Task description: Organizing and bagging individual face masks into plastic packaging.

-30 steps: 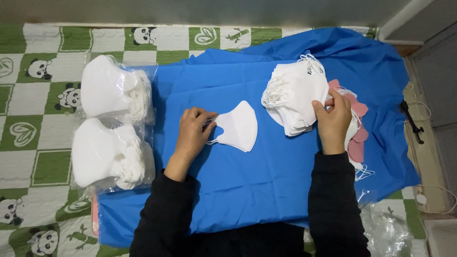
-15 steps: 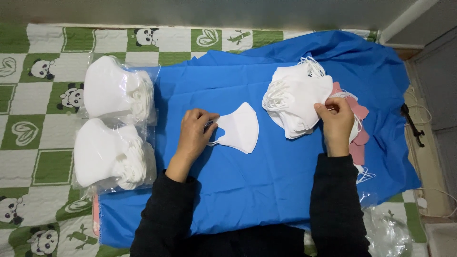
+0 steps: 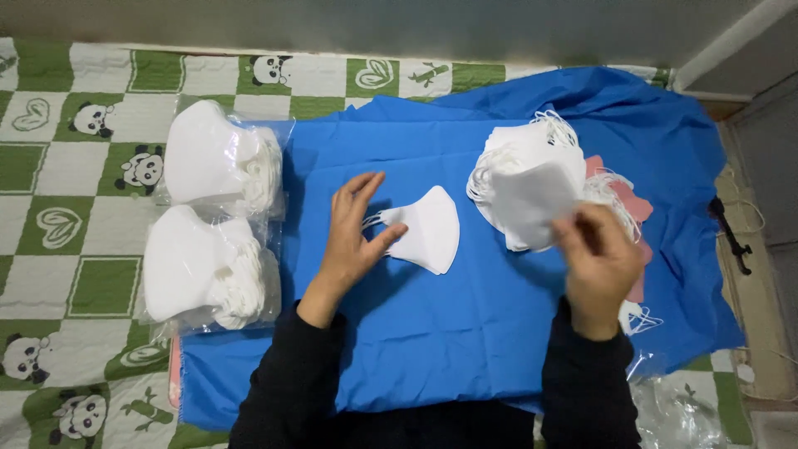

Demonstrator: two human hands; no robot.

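Fingers of the left hand [image 3: 353, 237] lie spread and flat, just left of frame centre, the tips touching the ear-loop edge of a single white folded fabric face mask [image 3: 430, 229] that lies flat on the blue cloth sheet [image 3: 465, 333]; nothing is pinched there. Fingers of the right hand [image 3: 603, 266], right of centre, are drawn together and pinch the lower edge of another white mask [image 3: 539, 199], slightly blurred, lifted off the loose pile of white masks with elastic loops [image 3: 511, 158] in the upper middle right.

From this single head view, the masks look very light, soft and limp: thin fabric that would bend under its own weight and cling to neighbours by the tangled loops. A likely good hold is a light pinch at the stiffer folded seam or outer edge, not the loops, which stretch and snag. Pressing flat with an open palm should keep one from sliding on the smooth sheet.

Pink masks [image 3: 619, 195] peek out beneath the pile's right side. At centre left, two clear plastic bags packed with white masks [image 3: 212, 166] rest on a green-and-white panda-print mat [image 3: 75, 208]. Crumpled clear plastic wrap [image 3: 677, 411] sits in the lower right corner.
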